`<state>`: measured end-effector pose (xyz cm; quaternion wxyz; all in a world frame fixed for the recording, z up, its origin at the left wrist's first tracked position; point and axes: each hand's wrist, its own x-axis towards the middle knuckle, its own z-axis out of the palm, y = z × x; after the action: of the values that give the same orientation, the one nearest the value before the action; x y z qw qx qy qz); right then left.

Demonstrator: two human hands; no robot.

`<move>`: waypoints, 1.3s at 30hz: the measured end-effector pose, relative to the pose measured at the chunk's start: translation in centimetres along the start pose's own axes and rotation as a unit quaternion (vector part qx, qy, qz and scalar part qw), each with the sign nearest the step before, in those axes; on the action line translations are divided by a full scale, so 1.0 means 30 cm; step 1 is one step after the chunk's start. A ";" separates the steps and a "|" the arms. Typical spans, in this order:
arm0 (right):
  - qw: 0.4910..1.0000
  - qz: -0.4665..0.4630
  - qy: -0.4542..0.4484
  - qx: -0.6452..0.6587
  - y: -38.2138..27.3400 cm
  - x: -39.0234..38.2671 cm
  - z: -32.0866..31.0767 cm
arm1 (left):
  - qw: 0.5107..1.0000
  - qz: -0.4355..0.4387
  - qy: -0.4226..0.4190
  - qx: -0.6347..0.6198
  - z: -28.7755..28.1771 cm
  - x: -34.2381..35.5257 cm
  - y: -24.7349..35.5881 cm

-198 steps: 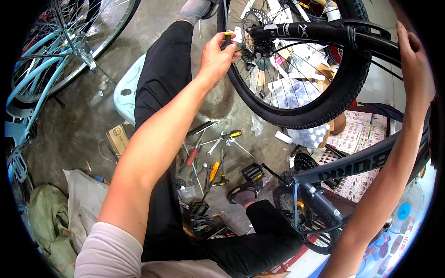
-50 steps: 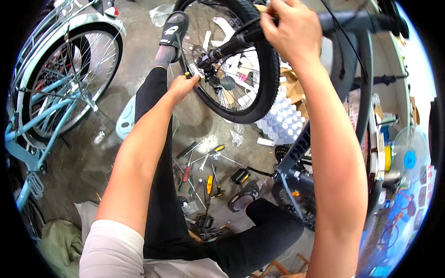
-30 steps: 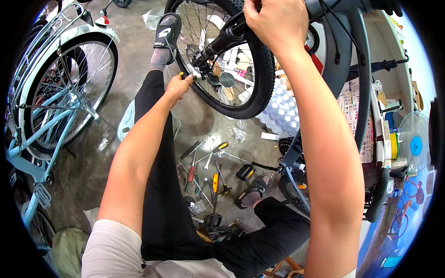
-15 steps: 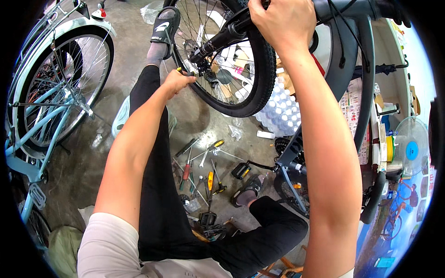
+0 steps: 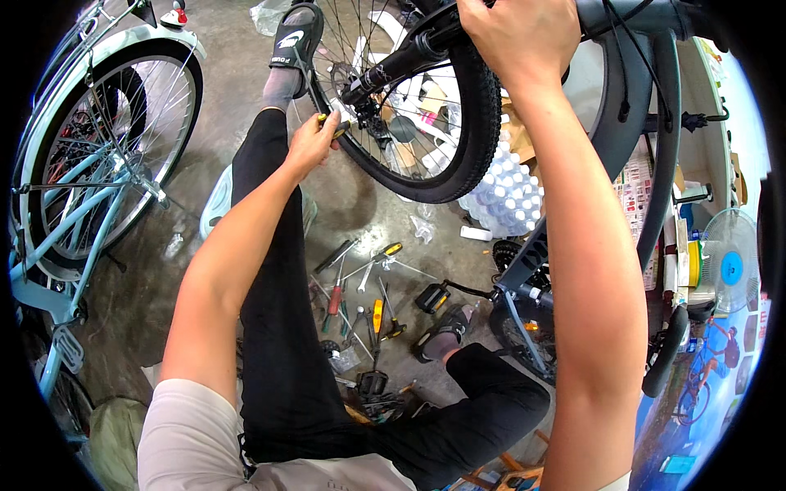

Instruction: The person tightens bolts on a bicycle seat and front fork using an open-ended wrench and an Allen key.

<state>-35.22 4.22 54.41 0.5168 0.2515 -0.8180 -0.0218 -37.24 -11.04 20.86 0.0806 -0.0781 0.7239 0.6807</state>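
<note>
My left hand (image 5: 311, 147) is closed around a tool with a yellow-and-black handle (image 5: 337, 127), beside the front wheel's rim. Its working end is hard to make out, so I cannot tell its exact kind. The black tyre (image 5: 442, 195) and spokes belong to a dark grey bicycle (image 5: 626, 114). Close by the tool, the black fork leg (image 5: 385, 75) reaches the wheel hub. At the top, my right hand (image 5: 524, 41) grips the bicycle near the fork's upper end; its fingertips are partly hidden.
Screwdrivers, a wrench (image 5: 365, 277) and other tools lie on the floor between my legs, near a crank pedal (image 5: 432, 298). A light-blue bicycle (image 5: 90, 200) stands at left. Wrapped bottles (image 5: 508, 192) sit behind the wheel; a fan (image 5: 729, 266) is at right.
My left hand has turned and risen slightly beside the rim, showing more of the yellow-and-black handle. The view has shifted a little; my right hand keeps its grip.
</note>
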 end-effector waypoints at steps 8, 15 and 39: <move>1.000 -0.007 0.010 0.011 -0.007 -0.006 0.019 | 0.995 0.004 0.093 0.025 0.025 0.136 -0.149; 0.999 -0.012 0.035 0.015 -0.007 0.008 0.010 | 0.996 -0.026 0.080 -0.040 -0.081 0.040 -0.042; 0.881 0.382 -0.275 -0.045 -0.200 -1.072 -1.319 | 0.639 0.539 -0.399 0.376 0.646 -1.310 0.644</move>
<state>11.92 21.82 44.19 0.2499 -0.1202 -0.9580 0.0725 -3.04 9.61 47.25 0.0025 0.6422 0.7288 0.2375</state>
